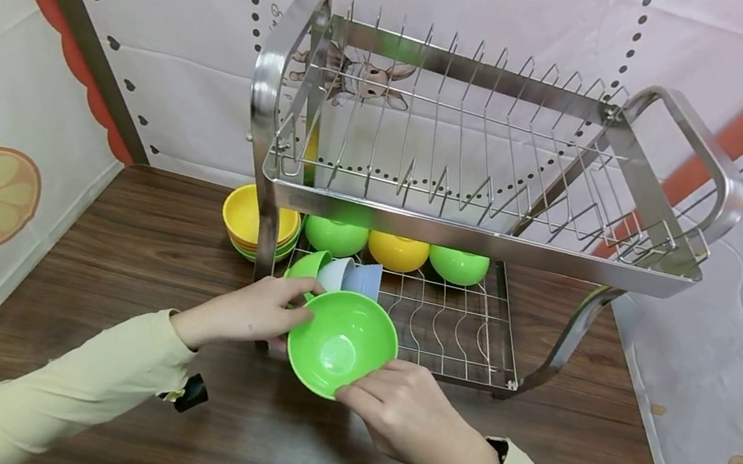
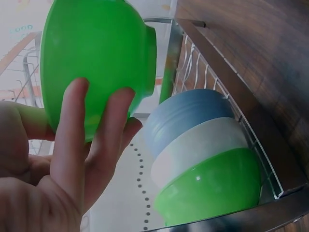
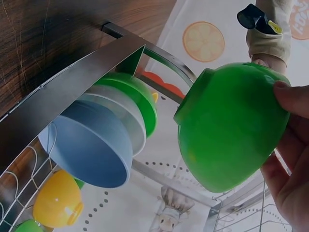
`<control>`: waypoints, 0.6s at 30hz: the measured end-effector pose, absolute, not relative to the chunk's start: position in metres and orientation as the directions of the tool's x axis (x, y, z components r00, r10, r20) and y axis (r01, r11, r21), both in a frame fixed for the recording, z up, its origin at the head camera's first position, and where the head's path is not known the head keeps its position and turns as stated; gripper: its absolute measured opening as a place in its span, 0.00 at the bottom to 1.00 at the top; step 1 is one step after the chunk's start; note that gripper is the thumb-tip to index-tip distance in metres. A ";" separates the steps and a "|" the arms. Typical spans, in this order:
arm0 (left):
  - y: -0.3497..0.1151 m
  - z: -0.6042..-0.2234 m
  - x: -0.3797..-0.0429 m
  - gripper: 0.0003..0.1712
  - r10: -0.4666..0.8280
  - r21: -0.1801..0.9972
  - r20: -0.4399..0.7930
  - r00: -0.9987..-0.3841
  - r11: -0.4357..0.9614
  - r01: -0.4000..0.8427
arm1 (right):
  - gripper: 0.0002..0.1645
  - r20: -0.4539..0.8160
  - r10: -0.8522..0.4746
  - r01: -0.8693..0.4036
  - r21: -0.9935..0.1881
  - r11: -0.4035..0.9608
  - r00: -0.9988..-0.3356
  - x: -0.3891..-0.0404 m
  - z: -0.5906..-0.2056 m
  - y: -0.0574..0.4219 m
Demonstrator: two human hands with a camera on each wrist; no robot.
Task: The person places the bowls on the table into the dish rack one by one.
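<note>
A green bowl [image 1: 343,343] is held between both hands in front of the rack, its inside facing up toward the head camera. My left hand [image 1: 253,313] grips its left side, thumb at the rim and fingers against the outer wall, as the left wrist view shows. On the lower right rim, my right hand [image 1: 410,413] pinches the bowl. Just behind it on the lower rack stand a blue bowl [image 3: 89,145], a white bowl [image 3: 123,113] and another green bowl [image 3: 133,94], tilted on their sides in a row.
A two-tier metal dish rack [image 1: 482,239] stands on the brown wooden table [image 1: 137,249]. Two green bowls [image 1: 335,238] and a yellow bowl [image 1: 397,253] sit at the back of its lower tier. Stacked yellow and green bowls [image 1: 244,214] stand by the rack's left leg.
</note>
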State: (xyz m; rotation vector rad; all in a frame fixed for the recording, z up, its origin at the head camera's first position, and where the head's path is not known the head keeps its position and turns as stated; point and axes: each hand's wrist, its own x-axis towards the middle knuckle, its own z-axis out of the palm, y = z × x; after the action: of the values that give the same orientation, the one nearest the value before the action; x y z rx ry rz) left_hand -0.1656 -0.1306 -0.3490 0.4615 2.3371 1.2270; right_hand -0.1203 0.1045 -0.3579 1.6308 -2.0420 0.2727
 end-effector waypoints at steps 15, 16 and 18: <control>-0.147 -0.321 -0.152 0.15 0.365 0.638 0.447 -0.817 0.509 0.577 | 0.12 0.610 -0.764 -0.945 0.074 0.319 -0.210 -0.126 -0.356 0.116; -0.149 -0.320 -0.152 0.15 0.333 0.612 0.517 -0.789 0.501 0.612 | 0.12 0.618 -0.756 -0.943 0.068 0.325 -0.216 -0.127 -0.356 0.117; -0.153 -0.317 -0.152 0.15 0.252 0.576 0.625 -0.739 0.489 0.655 | 0.11 0.626 -0.743 -0.941 0.045 0.336 -0.236 -0.128 -0.356 0.120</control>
State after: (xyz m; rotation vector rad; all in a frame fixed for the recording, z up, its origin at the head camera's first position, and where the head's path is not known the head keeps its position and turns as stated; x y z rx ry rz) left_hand -0.1518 -0.1532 -0.3171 1.0186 3.0905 1.5844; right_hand -0.1279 0.1197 -0.3560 1.4701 -2.0516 0.4658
